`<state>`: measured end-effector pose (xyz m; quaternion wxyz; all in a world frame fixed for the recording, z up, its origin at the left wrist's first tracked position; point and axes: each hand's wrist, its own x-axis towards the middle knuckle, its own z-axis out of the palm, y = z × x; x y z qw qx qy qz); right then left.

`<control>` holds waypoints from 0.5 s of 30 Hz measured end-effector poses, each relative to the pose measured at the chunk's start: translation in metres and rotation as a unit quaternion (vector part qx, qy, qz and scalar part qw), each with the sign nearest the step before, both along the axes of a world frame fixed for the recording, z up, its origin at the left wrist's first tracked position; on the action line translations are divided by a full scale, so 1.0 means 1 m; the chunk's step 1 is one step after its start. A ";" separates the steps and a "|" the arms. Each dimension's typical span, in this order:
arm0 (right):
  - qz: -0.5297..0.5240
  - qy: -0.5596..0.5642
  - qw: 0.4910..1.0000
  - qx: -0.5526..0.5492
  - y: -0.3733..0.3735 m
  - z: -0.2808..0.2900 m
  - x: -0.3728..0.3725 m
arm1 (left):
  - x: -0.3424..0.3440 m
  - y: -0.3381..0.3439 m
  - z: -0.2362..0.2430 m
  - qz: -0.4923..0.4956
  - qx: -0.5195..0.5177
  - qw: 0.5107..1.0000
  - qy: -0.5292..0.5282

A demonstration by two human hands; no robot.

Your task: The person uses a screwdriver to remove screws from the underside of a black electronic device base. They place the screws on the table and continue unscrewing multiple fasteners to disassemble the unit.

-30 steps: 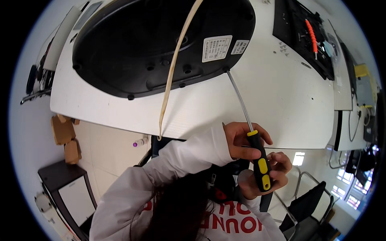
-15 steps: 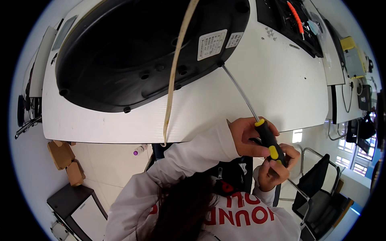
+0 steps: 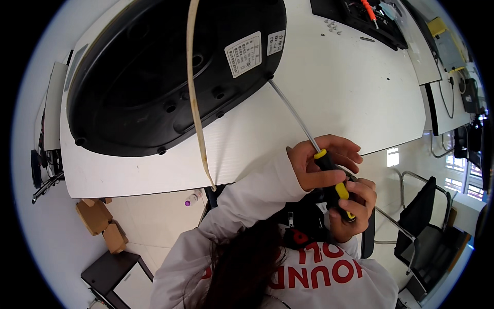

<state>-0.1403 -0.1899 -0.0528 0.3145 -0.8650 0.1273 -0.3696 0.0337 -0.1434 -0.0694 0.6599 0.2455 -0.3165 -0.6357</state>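
A large oval black plastic housing (image 3: 128, 113) lies on the white table, its underside with round holes and two white labels facing up. The tip of a long-shafted screwdriver (image 3: 294, 110) meets a hole post at the housing's near right edge. My left hand (image 3: 314, 165) is around the front of its black and yellow handle, thumb pressed against it and fingers partly straightened on the far side. Farther back, my right hand (image 3: 355, 208) grips the handle's end with bent fingers. The screwdriver slants down toward me, with both hands just off the table's front edge.
A beige cord or strip (image 3: 193, 92) runs across the view over the housing. Several small screws (image 3: 332, 27) lie by a black tray (image 3: 350, 15) with an orange-handled tool (image 3: 368, 9). A black chair (image 3: 419, 213) stands at right; a bottle (image 3: 193, 198) and cardboard boxes (image 3: 95, 217) are at floor level.
The whole view has shifted, with the housing now farther left. My left fingers have loosened and straightened around the handle, while my right fingers have closed farther over its end.
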 end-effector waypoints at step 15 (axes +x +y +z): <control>-0.035 -0.138 0.986 0.089 0.008 -0.009 0.010 | -0.007 0.017 0.024 0.087 0.148 0.985 -0.005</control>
